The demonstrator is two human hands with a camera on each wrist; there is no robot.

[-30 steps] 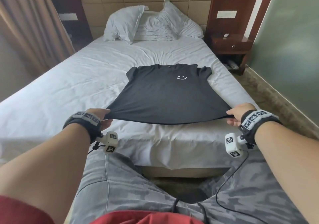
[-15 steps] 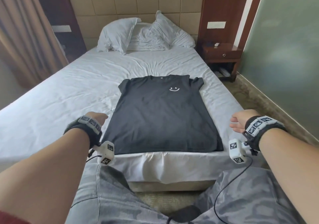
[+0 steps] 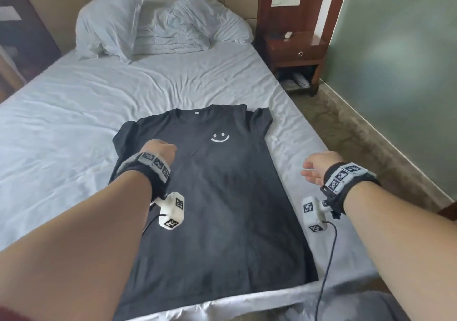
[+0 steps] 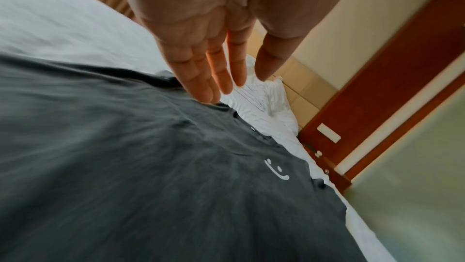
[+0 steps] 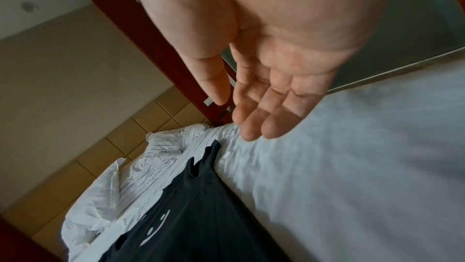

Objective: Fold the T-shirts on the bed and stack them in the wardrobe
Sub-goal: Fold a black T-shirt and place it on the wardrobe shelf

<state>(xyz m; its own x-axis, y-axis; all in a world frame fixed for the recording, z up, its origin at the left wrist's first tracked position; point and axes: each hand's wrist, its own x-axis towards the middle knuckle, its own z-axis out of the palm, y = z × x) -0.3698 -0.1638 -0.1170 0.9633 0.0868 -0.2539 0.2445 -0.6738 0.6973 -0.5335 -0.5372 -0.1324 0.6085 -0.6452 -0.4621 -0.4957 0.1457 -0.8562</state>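
Note:
A dark grey T-shirt [image 3: 222,197] with a small white smiley on the chest lies flat and face up on the white bed [image 3: 74,112], its hem at the foot edge. My left hand [image 3: 160,151] hovers over the shirt's left shoulder; in the left wrist view its fingers [image 4: 201,79] are straight and reach down toward the T-shirt [image 4: 176,176] near the left sleeve. My right hand [image 3: 314,168] floats to the right of the shirt above the bare sheet. The right wrist view shows its fingers [image 5: 259,115] straight, holding nothing, with the T-shirt [image 5: 196,216] below.
Crumpled white pillows [image 3: 158,23] lie at the head of the bed. A wooden nightstand [image 3: 294,51] with shoes on its lower shelf stands at the right, beside a green wall [image 3: 400,73]. Carpeted floor runs along the bed's right side.
Both hands let go of the shirt's hem and it dropped flat on the bed. The hands then moved forward, the left over the shirt's left shoulder, the right along its right side.

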